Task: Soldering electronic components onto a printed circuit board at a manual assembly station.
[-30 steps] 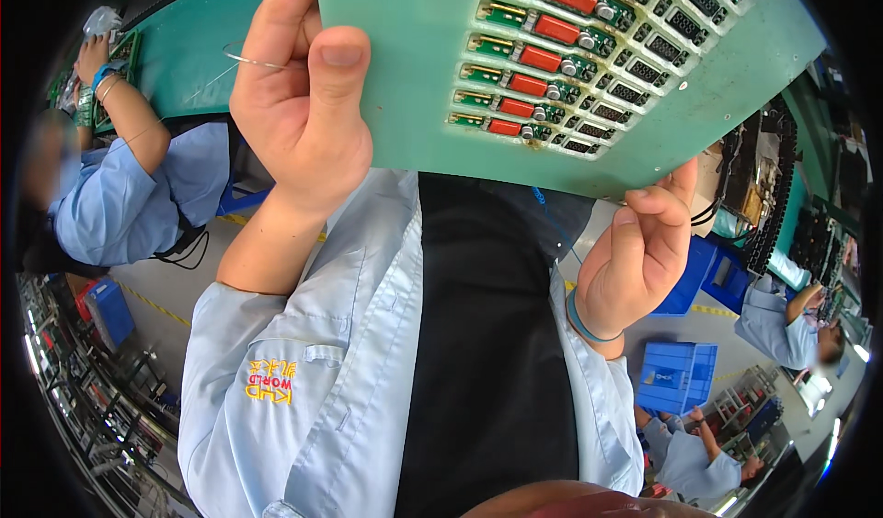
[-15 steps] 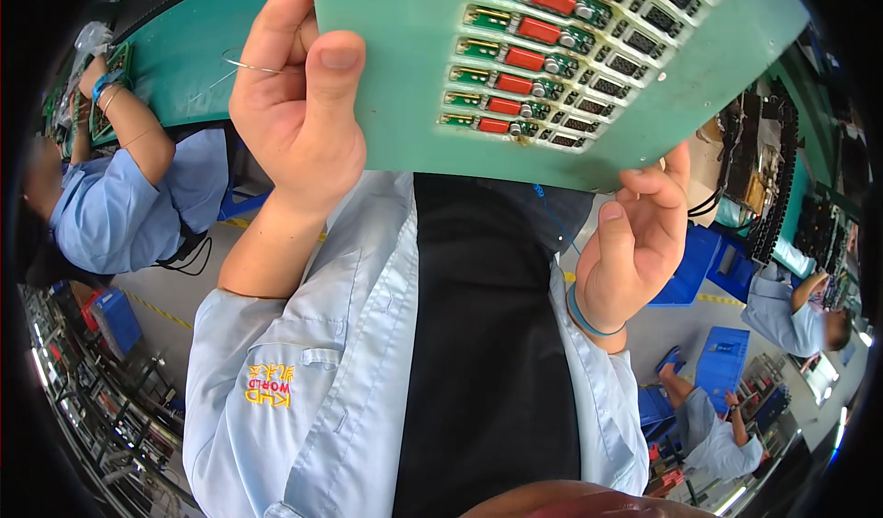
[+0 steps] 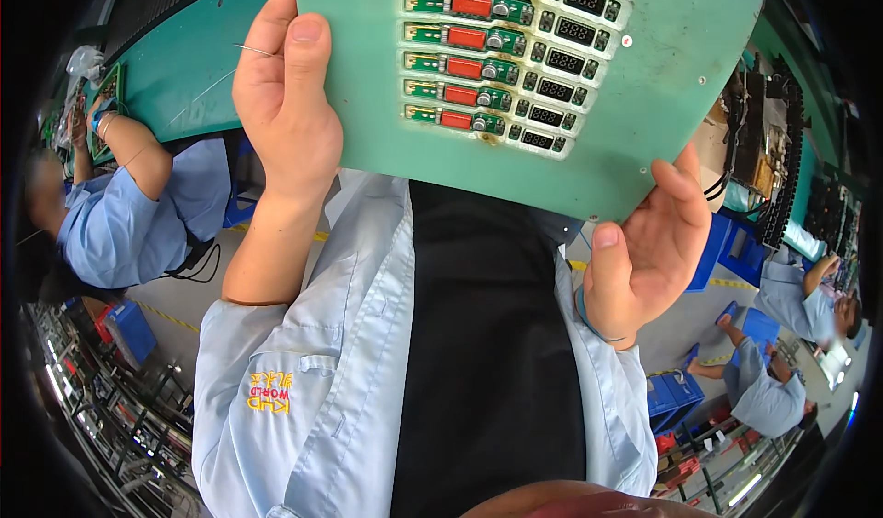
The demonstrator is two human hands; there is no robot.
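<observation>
Left fingers clamp the green panel up in front of a black apron; right fingers curl at its corner, can't tell how tight. Loose hold there could tip it, maybe spilling circuit boards.

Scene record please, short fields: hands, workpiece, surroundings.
left hand: grips left edge of green plate, thumb on upper face
right hand: fingers curled at plate's near right corner
workpiece: slotted plate, circuit boards in the slots
parts: red rectangular components, black digit displays
left: green work surface, seated co-worker
lower right: blue crate
</observation>
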